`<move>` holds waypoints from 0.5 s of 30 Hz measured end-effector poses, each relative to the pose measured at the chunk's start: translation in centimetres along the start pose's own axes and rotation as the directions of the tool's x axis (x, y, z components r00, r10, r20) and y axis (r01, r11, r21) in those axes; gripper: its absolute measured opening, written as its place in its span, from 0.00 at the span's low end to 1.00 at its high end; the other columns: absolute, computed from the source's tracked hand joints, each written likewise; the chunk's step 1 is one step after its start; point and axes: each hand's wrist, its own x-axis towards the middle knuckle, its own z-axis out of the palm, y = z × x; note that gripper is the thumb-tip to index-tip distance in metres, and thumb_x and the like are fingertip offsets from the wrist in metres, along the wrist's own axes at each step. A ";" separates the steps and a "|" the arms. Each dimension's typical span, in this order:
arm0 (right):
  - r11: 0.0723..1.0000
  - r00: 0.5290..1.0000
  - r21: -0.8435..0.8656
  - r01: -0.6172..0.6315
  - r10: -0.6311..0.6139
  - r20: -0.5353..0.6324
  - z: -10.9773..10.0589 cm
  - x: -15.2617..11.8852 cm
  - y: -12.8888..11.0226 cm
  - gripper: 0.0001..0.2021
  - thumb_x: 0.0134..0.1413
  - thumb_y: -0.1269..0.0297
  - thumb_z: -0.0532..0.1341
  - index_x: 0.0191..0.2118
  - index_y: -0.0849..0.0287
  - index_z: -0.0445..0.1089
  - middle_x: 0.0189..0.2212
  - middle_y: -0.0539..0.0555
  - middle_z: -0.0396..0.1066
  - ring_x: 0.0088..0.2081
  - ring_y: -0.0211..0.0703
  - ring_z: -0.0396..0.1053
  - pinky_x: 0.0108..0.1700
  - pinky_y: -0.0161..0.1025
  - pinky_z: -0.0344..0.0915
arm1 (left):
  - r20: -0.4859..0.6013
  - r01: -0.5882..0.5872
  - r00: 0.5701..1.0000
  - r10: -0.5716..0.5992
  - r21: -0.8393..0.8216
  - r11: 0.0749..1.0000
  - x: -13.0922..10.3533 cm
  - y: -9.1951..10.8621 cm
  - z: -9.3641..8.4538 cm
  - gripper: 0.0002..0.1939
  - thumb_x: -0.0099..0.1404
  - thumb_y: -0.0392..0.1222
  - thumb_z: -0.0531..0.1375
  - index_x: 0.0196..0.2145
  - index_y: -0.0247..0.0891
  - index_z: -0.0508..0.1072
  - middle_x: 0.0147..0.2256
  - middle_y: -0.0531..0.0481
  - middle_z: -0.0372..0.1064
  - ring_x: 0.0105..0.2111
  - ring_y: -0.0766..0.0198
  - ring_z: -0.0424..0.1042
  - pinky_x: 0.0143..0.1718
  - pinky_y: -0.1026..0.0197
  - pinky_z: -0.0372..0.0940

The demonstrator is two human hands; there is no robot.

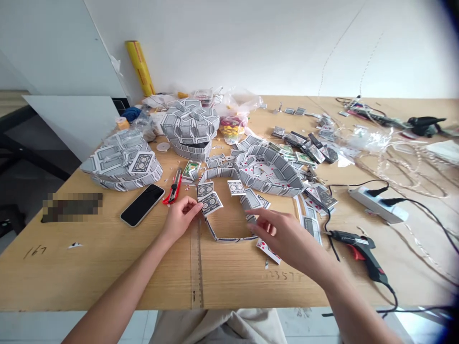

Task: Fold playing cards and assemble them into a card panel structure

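My left hand point(181, 216) pinches the edge of a patterned playing card point(211, 203) at the left side of a frame of folded cards point(229, 238). This frame stands on the table as an open ring with a narrow band at its front. My right hand point(278, 234) is over the ring's right side, thumb and fingers apart, with nothing visible between them. Another patterned card point(236, 188) lies across the ring's upper part. Below my right hand a red-suited card point(268, 251) lies on the wooden table point(143, 282).
Left are a phone point(142, 205), a red cutter point(174, 187) and a card-covered box point(122, 162). Behind stand a taller card box point(190, 129) and a card tray point(268, 169). Right are a glue gun point(358, 251), a power strip point(378, 204) and cables.
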 end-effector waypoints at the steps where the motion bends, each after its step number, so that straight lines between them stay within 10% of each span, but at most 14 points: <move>1: 0.999 0.999 -0.007 -0.034 0.034 -0.012 0.2 -1.0 1.4 0.17 0.72 0.53 0.60 0.57 0.52 0.78 0.38 0.56 0.82 0.36 0.52 0.79 0.41 0.46 0.73 | -0.021 -0.015 1.000 0.015 -0.006 1.000 -0.1 0.0 0.0 0.20 0.66 0.61 0.68 0.33 0.41 0.75 0.29 0.52 0.75 0.28 0.61 0.72 0.31 0.61 0.67; 7: 0.984 0.985 -0.073 -0.160 0.155 -0.080 3.7 -5.7 7.0 0.26 0.63 0.52 0.66 0.64 0.48 0.71 0.60 0.60 0.76 0.61 0.62 0.75 0.62 0.57 0.72 | -0.068 -0.195 0.977 0.203 0.112 0.974 -0.7 0.1 0.1 0.13 0.72 0.54 0.65 0.39 0.42 0.75 0.33 0.50 0.76 0.30 0.61 0.74 0.32 0.61 0.67; 15: 0.978 0.962 0.036 -0.205 0.208 -0.177 4.1 -6.5 7.0 0.23 0.63 0.55 0.66 0.62 0.51 0.71 0.57 0.61 0.78 0.58 0.63 0.76 0.61 0.61 0.73 | -0.045 -0.324 0.938 0.344 0.241 0.915 -1.2 0.6 -0.8 0.09 0.74 0.48 0.63 0.37 0.42 0.75 0.31 0.51 0.75 0.27 0.63 0.71 0.32 0.60 0.66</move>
